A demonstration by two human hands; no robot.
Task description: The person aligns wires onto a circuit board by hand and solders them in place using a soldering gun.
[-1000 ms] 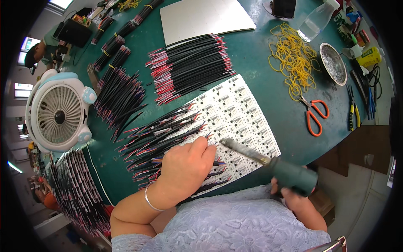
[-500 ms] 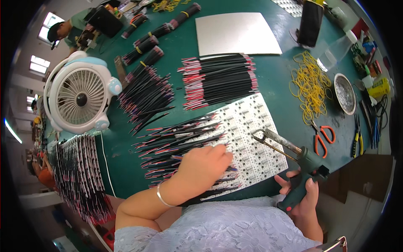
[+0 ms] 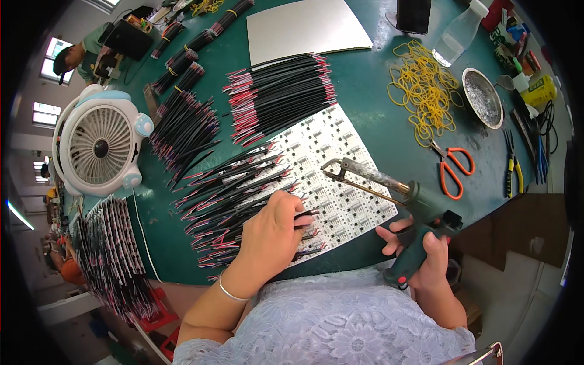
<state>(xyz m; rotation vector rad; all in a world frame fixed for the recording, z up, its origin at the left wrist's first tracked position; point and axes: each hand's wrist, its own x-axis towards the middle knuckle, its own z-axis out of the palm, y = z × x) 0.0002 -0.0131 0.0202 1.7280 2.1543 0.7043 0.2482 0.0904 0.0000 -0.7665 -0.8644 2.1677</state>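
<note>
My right hand [image 3: 433, 258] grips a dark green soldering gun [image 3: 424, 204] by its handle. The gun's bent metal tip points left, above a white panel of small circuit boards [image 3: 359, 155]. Over the panel's left part lie rows of short black cables [image 3: 228, 210] with red and white bared ends. My left hand [image 3: 271, 228], a bangle on its wrist, is among these cables. Its thumb and fingers pinch a black cable [image 3: 309, 213] whose end rests over the boards. Part of that cable is hidden by the hand.
A bundle of black cables [image 3: 286, 91] lies beyond the panel, near a white board [image 3: 307, 27]. At left stands a fan [image 3: 100, 148] beside hanging wired strips [image 3: 112, 243]. Yellow rubber bands [image 3: 423, 91], a metal bowl [image 3: 482, 97], scissors [image 3: 450, 170] and pliers [image 3: 514, 167] lie right.
My view has shifted, so the table's things appear further left and up. The left hand has turned, and a black cable now shows between its fingers. The right hand still holds the soldering gun.
</note>
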